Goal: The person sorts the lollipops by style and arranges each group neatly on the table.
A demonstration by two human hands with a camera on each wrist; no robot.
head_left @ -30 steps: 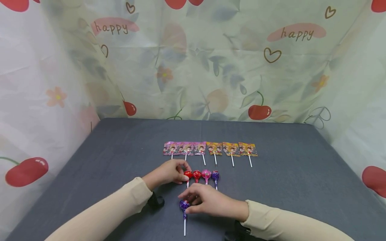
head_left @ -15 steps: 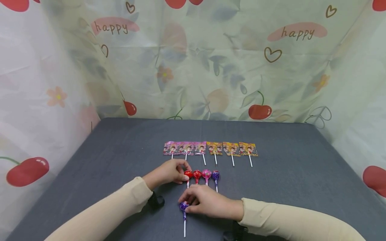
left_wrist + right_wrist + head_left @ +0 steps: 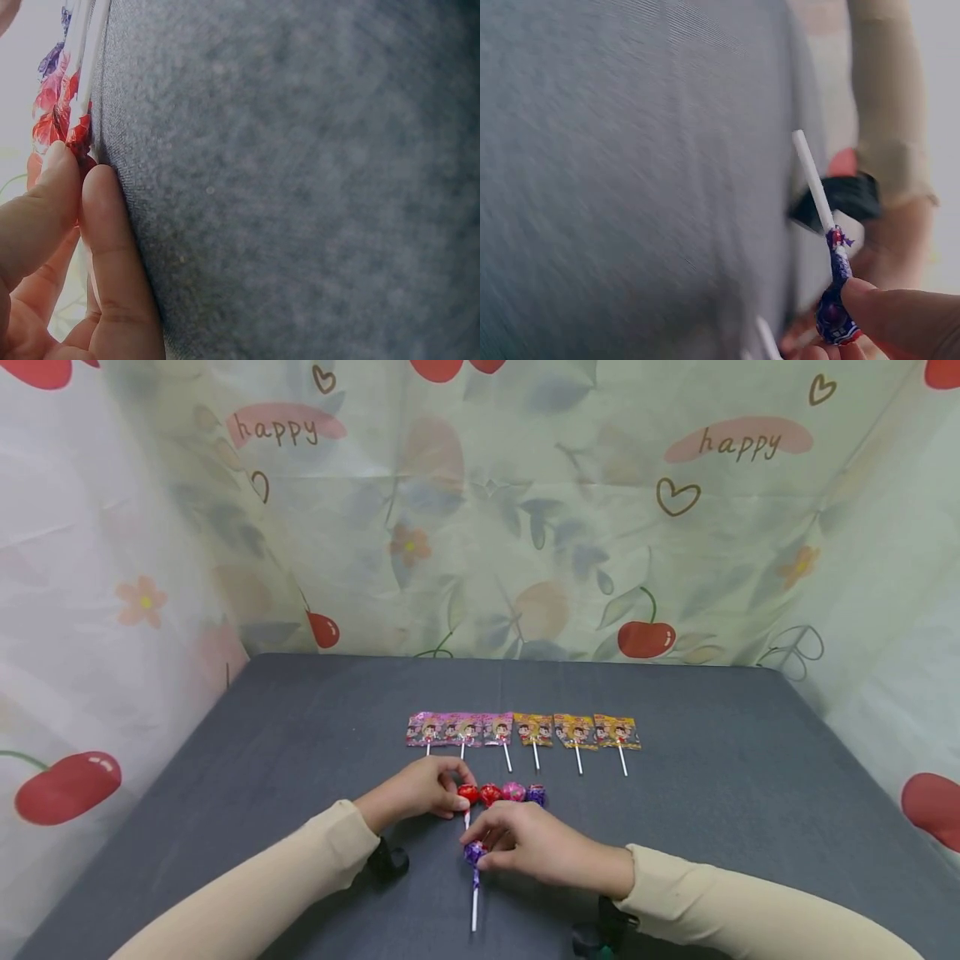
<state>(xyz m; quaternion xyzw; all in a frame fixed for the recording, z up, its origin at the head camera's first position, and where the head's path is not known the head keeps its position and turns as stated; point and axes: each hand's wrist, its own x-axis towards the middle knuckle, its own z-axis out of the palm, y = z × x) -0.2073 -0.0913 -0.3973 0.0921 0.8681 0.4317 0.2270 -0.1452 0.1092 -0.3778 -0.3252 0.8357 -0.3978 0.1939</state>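
My left hand [image 3: 420, 789] pinches the head of a red lollipop [image 3: 468, 793] at the left end of a short row. Beside it lie another red lollipop [image 3: 491, 794], a pink lollipop [image 3: 513, 791] and a purple lollipop [image 3: 536, 794], their sticks partly hidden by my right hand [image 3: 543, 847]. Thumb and fingers of that hand grip a second purple lollipop [image 3: 475, 852] by its head, its white stick pointing toward me. In the right wrist view the purple wrapper [image 3: 835, 311] shows between thumb and fingers. Red wrapper [image 3: 79, 131] sits at the left fingertips in the left wrist view.
Farther back, several flat-packed lollipops stand in a row, pink packets [image 3: 461, 729] at left and orange packets [image 3: 575, 731] at right. Dark grey cloth covers the table [image 3: 712, 793]. A printed curtain [image 3: 487, 527] encloses the back and sides.
My right hand has moved forward and slightly right with the purple lollipop, closer to the row, and now covers more of the row's sticks. The left hand has stayed in place.
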